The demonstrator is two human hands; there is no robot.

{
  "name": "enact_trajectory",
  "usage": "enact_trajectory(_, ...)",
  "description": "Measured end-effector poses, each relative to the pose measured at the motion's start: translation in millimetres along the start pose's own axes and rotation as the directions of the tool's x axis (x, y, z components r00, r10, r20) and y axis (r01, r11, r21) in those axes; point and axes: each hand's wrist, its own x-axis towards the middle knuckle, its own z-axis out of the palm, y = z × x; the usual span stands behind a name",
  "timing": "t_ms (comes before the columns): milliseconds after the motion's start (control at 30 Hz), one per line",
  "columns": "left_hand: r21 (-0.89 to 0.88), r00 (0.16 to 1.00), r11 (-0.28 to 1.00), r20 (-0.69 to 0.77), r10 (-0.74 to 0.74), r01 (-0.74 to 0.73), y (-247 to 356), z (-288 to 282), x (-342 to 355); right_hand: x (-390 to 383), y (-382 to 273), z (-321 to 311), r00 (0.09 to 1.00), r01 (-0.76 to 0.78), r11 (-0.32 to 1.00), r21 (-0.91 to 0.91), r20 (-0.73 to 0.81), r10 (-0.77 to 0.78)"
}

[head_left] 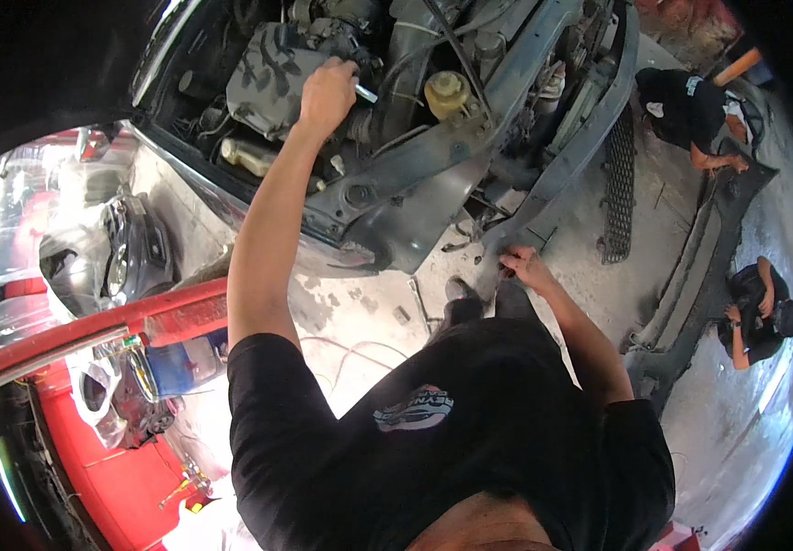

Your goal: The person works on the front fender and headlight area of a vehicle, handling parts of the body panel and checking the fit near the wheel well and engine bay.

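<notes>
My left hand [326,98] is over the engine bay, its fingers closed around a short shiny metal tool [366,94] whose end sticks out to the right. Beneath and beside it lies a dusty grey engine cover [272,78] with dark smears. My right hand [529,269] hangs lower, beside the lower end of the car's front frame [557,188]. Its fingers are curled together near a dark spot, and what they hold, if anything, is too small to name. A yellowed reservoir with a cap [447,95] stands to the right of my left hand.
Two other people, one bending [691,110] and one crouching [762,312], are at the right by a long detached dark bumper [704,248]. A black mesh grille [618,188] lies on the floor. A red beam [93,332] and plastic-wrapped parts [135,243] are at the left.
</notes>
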Motion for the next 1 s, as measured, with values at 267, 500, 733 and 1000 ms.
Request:
enact_trajectory(267,-0.266,0.966,0.962,-0.227,-0.125,0.062,-16.8,-60.7,-82.9,-6.6,108.0,-38.4,0.997,-0.060,0.979,-0.196,-0.062,0.048)
enact_trajectory(500,-0.139,0.913,0.946,-0.254,-0.319,0.292,-42.4,-77.7,-211.0,-65.7,191.7,-84.1,0.879,-0.449,0.885,-0.120,-0.234,0.414)
enact_trajectory(733,-0.140,0.904,0.981,-0.390,-0.177,0.131,-34.4,-38.2,-259.1,-104.8,210.4,-71.1,0.870,-0.404,0.914,0.021,-0.298,0.392)
enact_trajectory(1000,-0.502,0.756,0.843,-0.471,-0.455,0.195,9.6,-10.7,-313.2,-104.1,191.7,43.1,0.957,-0.231,0.947,-0.224,-0.225,0.180)
